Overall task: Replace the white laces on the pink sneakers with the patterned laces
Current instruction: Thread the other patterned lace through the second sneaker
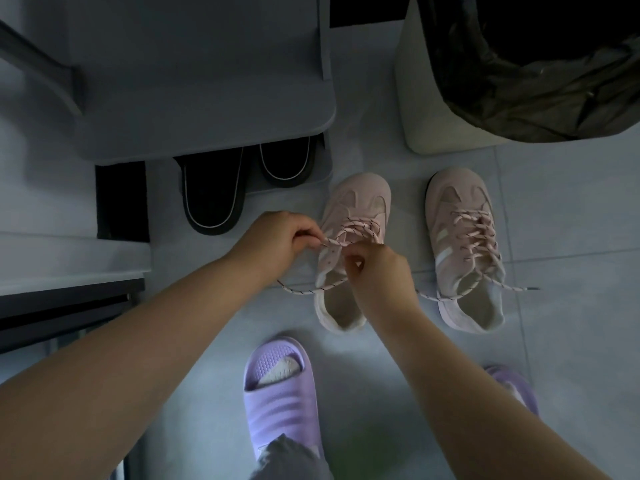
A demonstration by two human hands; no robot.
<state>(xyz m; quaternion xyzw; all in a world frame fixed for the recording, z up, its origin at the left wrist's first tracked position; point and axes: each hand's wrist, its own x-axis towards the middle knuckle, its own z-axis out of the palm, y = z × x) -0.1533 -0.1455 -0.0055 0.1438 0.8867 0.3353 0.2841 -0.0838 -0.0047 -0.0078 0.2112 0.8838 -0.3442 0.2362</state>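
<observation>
Evidently to keep the cord taut for threading, the left hand pinches a lace end pulled sideways and the right hand pinches the patterned lace over the pink sneaker on the floor tiles, its curled fingers hiding which eyelet is in play.

1. My left hand reaches forward, fingers curled, pinching the lace.
2. My right hand, just beside it, pinches the lace too.
3. Both my bare forearms stretch downward.
</observation>
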